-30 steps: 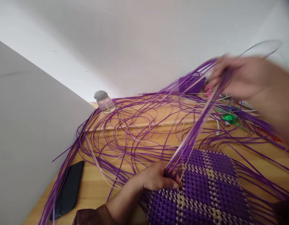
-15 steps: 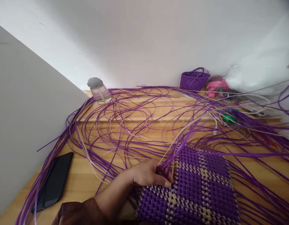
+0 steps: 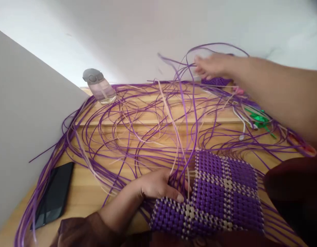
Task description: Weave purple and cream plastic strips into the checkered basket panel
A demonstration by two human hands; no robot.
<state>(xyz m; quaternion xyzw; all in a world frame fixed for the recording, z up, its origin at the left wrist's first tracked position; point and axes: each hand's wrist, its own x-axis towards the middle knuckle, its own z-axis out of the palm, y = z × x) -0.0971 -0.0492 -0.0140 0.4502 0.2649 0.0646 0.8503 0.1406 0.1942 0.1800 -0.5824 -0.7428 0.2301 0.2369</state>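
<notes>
A purple woven mat (image 3: 212, 192) with cream bands and flower-like knots lies low in view, long loose strands running from its edges. My left hand (image 3: 160, 185) is closed on its stepped upper-left edge, thumb on top, fingers partly hidden behind strands. From that corner purple strands (image 3: 195, 116) and cream strands (image 3: 168, 113) rise. My right hand (image 3: 209, 65) is raised at the upper right, somewhat blurred. Its fingers are curled together at purple strands that cross by the fingertips, and one strand arcs above the hand.
A grey-capped bottle (image 3: 100, 85) stands at the back left. A black phone (image 3: 52, 195) lies at the left beside a strand bundle. Behind my right arm are a small purple basket (image 3: 216, 82), a pink item (image 3: 238, 90) and green shiny material (image 3: 259, 118). Walls border the wooden table (image 3: 88, 187).
My right hand and forearm have come into view at the upper right. The strands rising from the mat have swung from the right to nearly upright. My left hand keeps its hold.
</notes>
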